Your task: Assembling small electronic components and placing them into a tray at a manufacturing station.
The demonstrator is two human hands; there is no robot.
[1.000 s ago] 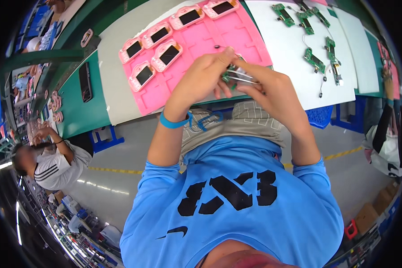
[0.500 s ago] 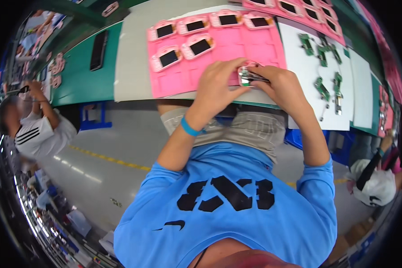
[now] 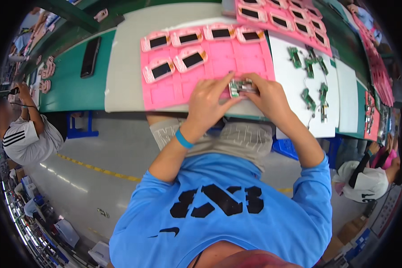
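Observation:
Between my two hands, over the near edge of the pink tray, is a small device with a green circuit board and a silver metal part. My left hand grips its left end, thumb below and fingers above. My right hand closes on its right end, the fingers partly covering it. Several pale pink device casings with black screens lie in the tray's far and left compartments.
Green circuit boards with wires are spread on a white sheet at right. Behind it a second pink tray holds more casings. A black phone lies on the green mat at left. Other people sit at both sides.
The whole view has shifted slightly, moving the tray left and down. My right fingers have changed position on the device, and more of its green board shows.

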